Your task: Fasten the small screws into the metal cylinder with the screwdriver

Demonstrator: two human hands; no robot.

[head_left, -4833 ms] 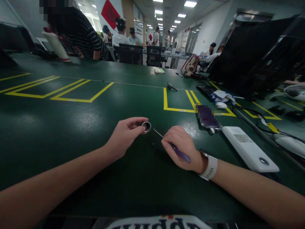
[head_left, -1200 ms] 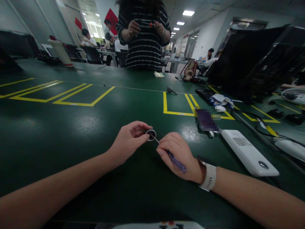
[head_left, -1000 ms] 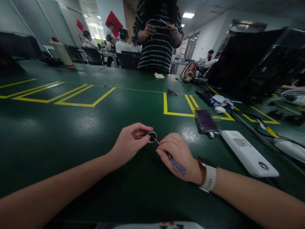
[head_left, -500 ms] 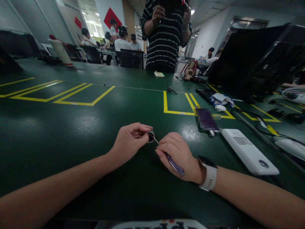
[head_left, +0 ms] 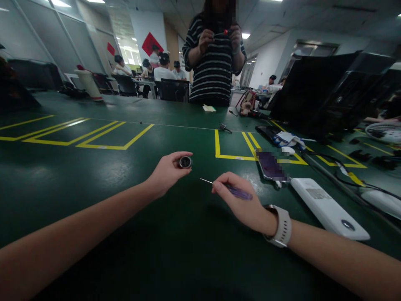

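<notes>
Between the thumb and fingers of my left hand [head_left: 166, 173] is a small round metal cylinder [head_left: 185, 162], its dark open end turned toward me. What lies inside it is too small to make out. My right hand [head_left: 239, 202] is closed around the purple see-through handle of a thin screwdriver [head_left: 239, 193]. The bare metal shaft points left, its tip a short way to the right of and below the cylinder, not touching it. Both hands are above the green table [head_left: 175, 242].
To the right lie a phone [head_left: 271, 165], a white power bank [head_left: 328, 209], a glove [head_left: 290, 140] and cables. A small dark part [head_left: 224, 127] sits by the yellow tape. Across the table stands a person in a striped top [head_left: 211, 71], holding something small. A monitor [head_left: 319, 92] stands right.
The screwdriver tip has come out of the cylinder's mouth, and the hands have moved apart. My left hand has turned the open end toward me. The view has tilted up slightly.
</notes>
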